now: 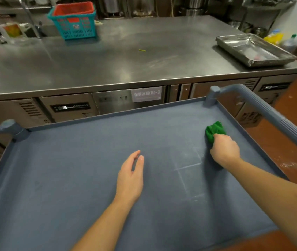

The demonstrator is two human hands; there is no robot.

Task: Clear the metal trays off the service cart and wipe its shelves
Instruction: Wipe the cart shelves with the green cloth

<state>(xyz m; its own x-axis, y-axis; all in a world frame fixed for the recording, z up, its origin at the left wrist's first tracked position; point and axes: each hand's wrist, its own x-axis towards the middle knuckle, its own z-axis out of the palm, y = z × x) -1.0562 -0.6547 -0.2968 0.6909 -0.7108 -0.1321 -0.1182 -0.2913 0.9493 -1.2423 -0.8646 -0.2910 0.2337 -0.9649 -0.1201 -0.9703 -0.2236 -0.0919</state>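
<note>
Plainly, from the head view, the wiping step is in hand. The cart [270, 113] stands against a steel worktop [126, 60], and its blue top shelf [71, 169] carries no trays. A stack of metal trays [254, 49] sits on the far right corner of the worktop, well apart from the cart, so the clearing looks done for this level at least.

The right hand [224, 151] is at the right side of the top shelf, near the handle end, its fingers curled round a bunched green cloth [214, 130] and pressing it onto the surface. The left hand [130, 178] is over the middle of the shelf, fingers straight and loosely apart, holding nothing; whether it touches the shelf I cannot tell.

Pale straight streaks [189, 167] mark the shelf between the two hands, just beside the cloth. The next move, I judge, calls for drawing the cloth across those streaks and then over the rest of the shelf, with firm downward pressure. Any lower shelves are hidden, so their state cannot be told.

A teal basket [73, 20] stands at the back of the worktop.
</note>
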